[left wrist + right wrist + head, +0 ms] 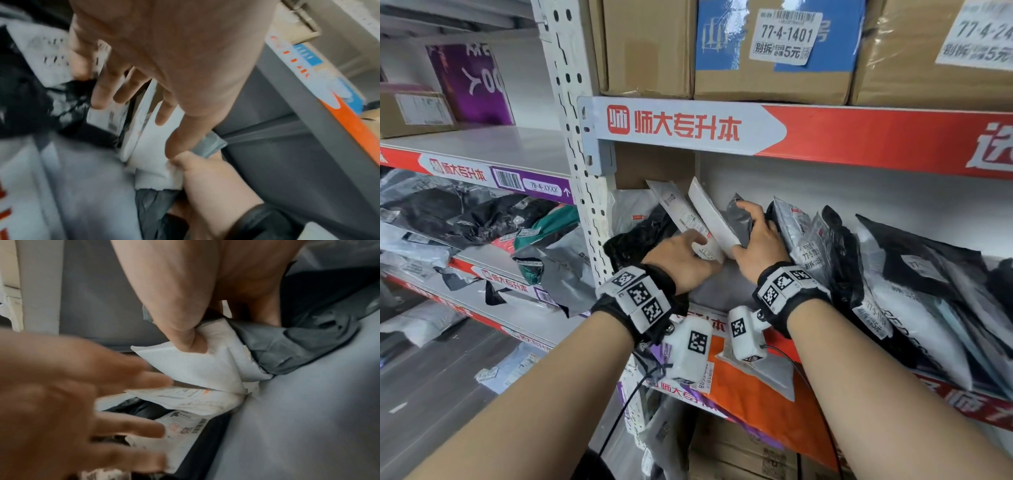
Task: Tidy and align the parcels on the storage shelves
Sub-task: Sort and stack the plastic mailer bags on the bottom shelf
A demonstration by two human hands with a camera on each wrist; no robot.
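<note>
On the middle shelf [715, 291] several flat parcels lean left. My right hand [751, 233] grips a plain white padded envelope [712, 216] together with a grey poly bag [739, 214] behind it. In the right wrist view its thumb pinches the envelope [195, 366] against the grey bag [287, 350]. My left hand [688, 246] lies with straight, spread fingers [121, 91] on a labelled white envelope [681, 216]. A black bag [640, 236] lies under that hand. In the left wrist view the plain envelope [152, 146] stands between both hands.
Black, grey and white poly bags [832, 246] lean in a row to the right of my right hand. Cardboard boxes [774, 51] fill the shelf above. The perforated white upright [582, 171] stands just to the left. An orange parcel [750, 394] hangs out below.
</note>
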